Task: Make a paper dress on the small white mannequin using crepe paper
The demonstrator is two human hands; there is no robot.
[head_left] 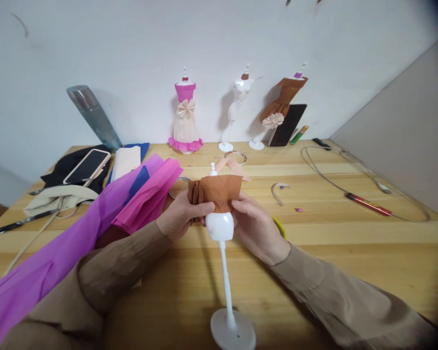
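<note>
A small white mannequin (219,227) on a thin stand with a round base tilts toward me, its lower end nearest. Brown crepe paper (221,192) wraps around its upper body, with a folded bunch at the left. My left hand (182,212) is closed on the paper at the mannequin's left, thumb pressed on its lower edge. On the other side, my right hand (255,221) pinches the paper's right edge between thumb and fingers. Some fingers of both hands are hidden behind the paper and mannequin.
Purple crepe paper (76,243) and pink crepe paper (149,197) lie left. Behind stand a pink-and-cream dressed mannequin (185,116), a bare mannequin (235,109) and a brown-dressed mannequin (286,99). A bottle (95,116), phone (87,166) and red-handled tool (368,204) surround the work area.
</note>
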